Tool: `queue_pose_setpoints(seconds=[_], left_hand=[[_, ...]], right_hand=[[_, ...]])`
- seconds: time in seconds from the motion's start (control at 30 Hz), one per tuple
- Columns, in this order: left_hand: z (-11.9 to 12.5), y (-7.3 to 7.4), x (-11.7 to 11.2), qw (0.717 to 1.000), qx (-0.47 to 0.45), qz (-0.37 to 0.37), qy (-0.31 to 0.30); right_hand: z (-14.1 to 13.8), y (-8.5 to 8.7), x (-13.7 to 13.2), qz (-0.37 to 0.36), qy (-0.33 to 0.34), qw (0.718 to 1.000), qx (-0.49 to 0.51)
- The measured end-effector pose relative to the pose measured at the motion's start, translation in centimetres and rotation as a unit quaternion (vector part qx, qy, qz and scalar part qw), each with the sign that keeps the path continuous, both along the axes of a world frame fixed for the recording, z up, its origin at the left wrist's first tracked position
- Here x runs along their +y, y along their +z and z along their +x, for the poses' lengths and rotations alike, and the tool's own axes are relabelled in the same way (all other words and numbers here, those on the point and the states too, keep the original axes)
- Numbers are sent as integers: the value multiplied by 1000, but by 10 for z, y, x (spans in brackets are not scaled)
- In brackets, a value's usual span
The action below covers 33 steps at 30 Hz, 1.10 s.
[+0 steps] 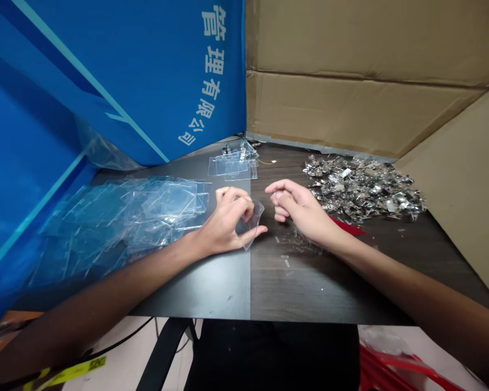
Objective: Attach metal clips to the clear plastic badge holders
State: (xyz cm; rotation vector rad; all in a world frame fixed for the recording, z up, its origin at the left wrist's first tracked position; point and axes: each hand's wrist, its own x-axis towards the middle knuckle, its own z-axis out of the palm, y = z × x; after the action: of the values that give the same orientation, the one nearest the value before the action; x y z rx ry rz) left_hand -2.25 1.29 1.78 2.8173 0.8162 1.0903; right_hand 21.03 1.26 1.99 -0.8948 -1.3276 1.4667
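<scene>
My left hand [228, 222] pinches a clear plastic sleeve [251, 225] between thumb and fingers at the table's middle. Just to its left lies a wide heap of clear plastic sleeves [138, 214]. My right hand [297, 206] rests close by, fingers curled, with nothing visible in them. It is nearest a heap of shiny metal clips [362, 187] to the right and several small clear bits [287, 255] below it. A few more clear sleeves [232, 165] lie at the back of the table.
The dark tabletop [309, 285] has a front edge near me. Brown cardboard [362, 81] walls the back and right, and a blue printed banner [146, 70] stands at back left. A red scrap [346, 226] lies under my right wrist. Red straps [399, 369] show below the table.
</scene>
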Motion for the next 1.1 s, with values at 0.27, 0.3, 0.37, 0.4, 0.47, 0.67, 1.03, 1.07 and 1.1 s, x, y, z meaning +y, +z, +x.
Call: queue_pose_setpoints(seconds=[0.27,0.3,0.37,0.4,0.47,0.67,1.03,1.07,1.1], left_hand=[[-3,-6,2,998,-7,55,23],[-3,-8,2,998,-5,55,36],[-4,-10,4,997,5,30,64],[-4,-11,5,997,12,11,77],[-3,-13,6,995,22,-20,90],[-1,-11,8,995,16,-49,81],[-4,-5,0,998,8,39,54],[-4,-4,-1,997,17,50,51],[-4,-3,-2,997,29,59,48]], right_hand=[[-3,-4,-8,-70,20,997,4],[-3,-5,-7,-59,13,998,-11],[-3,-8,-6,-44,4,998,-32],[-3,-10,-6,-40,1,999,-35],[-4,-14,-5,-39,-6,999,-26],[-4,-22,-4,38,-13,998,-46],[-1,-19,1,1,2,1000,-19],[0,-18,1,-6,-3,1000,-8],[0,-16,1,-13,-7,1000,3]])
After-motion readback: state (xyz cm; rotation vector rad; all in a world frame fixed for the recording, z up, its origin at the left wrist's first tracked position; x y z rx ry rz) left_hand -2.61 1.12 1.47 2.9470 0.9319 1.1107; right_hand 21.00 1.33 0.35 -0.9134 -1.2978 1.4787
